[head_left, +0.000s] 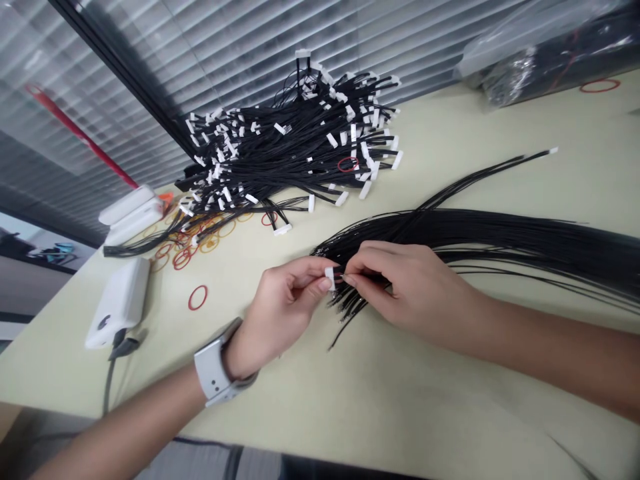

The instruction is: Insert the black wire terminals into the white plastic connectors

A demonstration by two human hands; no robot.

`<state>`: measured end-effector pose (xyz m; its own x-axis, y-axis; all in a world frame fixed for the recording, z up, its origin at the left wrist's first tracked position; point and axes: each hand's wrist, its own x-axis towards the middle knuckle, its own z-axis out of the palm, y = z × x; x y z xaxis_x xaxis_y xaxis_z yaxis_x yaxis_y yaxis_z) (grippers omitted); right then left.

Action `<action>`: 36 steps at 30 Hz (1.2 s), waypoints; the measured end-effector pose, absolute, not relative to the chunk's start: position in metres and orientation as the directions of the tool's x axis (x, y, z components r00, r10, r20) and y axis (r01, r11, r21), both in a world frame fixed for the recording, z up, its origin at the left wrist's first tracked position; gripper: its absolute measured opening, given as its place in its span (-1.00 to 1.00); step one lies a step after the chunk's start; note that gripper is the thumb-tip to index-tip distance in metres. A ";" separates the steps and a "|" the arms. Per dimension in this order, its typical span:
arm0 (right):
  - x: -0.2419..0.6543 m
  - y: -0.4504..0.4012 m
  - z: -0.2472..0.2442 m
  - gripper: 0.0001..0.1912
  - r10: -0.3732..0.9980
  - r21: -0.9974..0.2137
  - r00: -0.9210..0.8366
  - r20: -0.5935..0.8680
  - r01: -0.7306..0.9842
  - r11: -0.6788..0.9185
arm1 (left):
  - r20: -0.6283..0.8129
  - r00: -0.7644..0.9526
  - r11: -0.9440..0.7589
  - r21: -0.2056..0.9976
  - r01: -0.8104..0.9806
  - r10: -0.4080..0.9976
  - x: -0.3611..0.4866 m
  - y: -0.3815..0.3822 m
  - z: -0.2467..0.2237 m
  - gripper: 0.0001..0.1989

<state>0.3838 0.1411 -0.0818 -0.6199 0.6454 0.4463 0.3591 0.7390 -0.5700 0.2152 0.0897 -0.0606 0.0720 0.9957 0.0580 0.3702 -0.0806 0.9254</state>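
Observation:
My left hand (285, 313) pinches a small white plastic connector (329, 279) between thumb and forefinger. My right hand (405, 287) sits just beside it, its fingertips pinching the end of a thin black wire close to the connector. That wire seems to come from a long bundle of black wires (505, 243) lying across the table, with loose ends fanning out under my hands. Behind them stands a large heap of black wires with white connectors (295, 150). My fingers hide the exact point where wire meets connector.
The cream table (380, 400) holds scattered red and orange rubber bands (197, 297), white plastic boxes (117, 303) with a grey cable at left, and a dark plastic bag (540, 53) at the back right. Window blinds (100, 80) line the far edge.

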 end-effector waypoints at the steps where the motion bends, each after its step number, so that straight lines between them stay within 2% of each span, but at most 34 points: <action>1: 0.384 0.141 -0.082 -0.87 0.647 -0.571 -0.623 0.439 0.362 0.737 | 0.057 0.073 -0.080 0.927 0.366 0.996 0.215 0.090 -0.060 -0.87; 10: 0.386 0.139 -0.075 -0.88 0.695 -0.621 -0.510 0.506 0.343 0.704 | 0.047 0.071 -0.064 0.963 0.260 0.996 0.215 0.098 -0.058 -0.91; 15: 0.386 0.143 -0.077 -0.85 0.595 -0.475 -0.446 0.669 0.359 0.803 | 0.015 0.091 -0.036 0.969 0.243 0.996 0.213 0.098 -0.059 -0.91; 18: 0.388 0.146 -0.077 -0.86 0.480 -0.362 -0.518 0.708 0.317 0.877 | 0.013 0.096 -0.033 0.977 0.211 0.995 0.213 0.099 -0.058 -0.92; 20: 0.392 0.146 -0.076 -0.83 0.375 -0.281 -0.657 0.654 0.249 0.927 | -0.003 0.091 -0.013 0.984 0.180 0.996 0.212 0.100 -0.056 -0.91; 22: 0.396 0.146 -0.073 -0.80 0.292 -0.215 -0.795 0.531 0.207 0.954 | -0.038 0.072 0.026 0.987 0.159 0.997 0.209 0.101 -0.054 -0.90; 24: 0.400 0.145 -0.073 -0.81 0.268 -0.166 -0.865 0.423 0.217 0.962 | -0.065 0.046 0.057 0.987 0.148 0.997 0.205 0.102 -0.054 -0.88; 29: 0.403 0.145 -0.080 -0.87 0.312 -0.155 -0.887 0.341 0.274 0.949 | -0.076 0.034 0.071 0.990 0.118 0.997 0.199 0.105 -0.054 -0.87; 32: 0.402 0.144 -0.083 -0.87 0.321 -0.163 -0.887 0.332 0.282 0.946 | -0.082 0.043 0.076 0.989 0.123 0.996 0.198 0.104 -0.055 -0.87; 36: 0.401 0.141 -0.081 -0.84 0.339 -0.105 -0.875 0.347 0.323 0.941 | -0.079 0.052 0.070 0.986 0.153 0.996 0.197 0.103 -0.055 -0.86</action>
<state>0.4013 0.1408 -0.0807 -0.8745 0.3391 0.3467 0.3231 0.9405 -0.1049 0.1974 0.1034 -0.0547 0.0524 0.9955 -0.0785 0.1534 0.0697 0.9857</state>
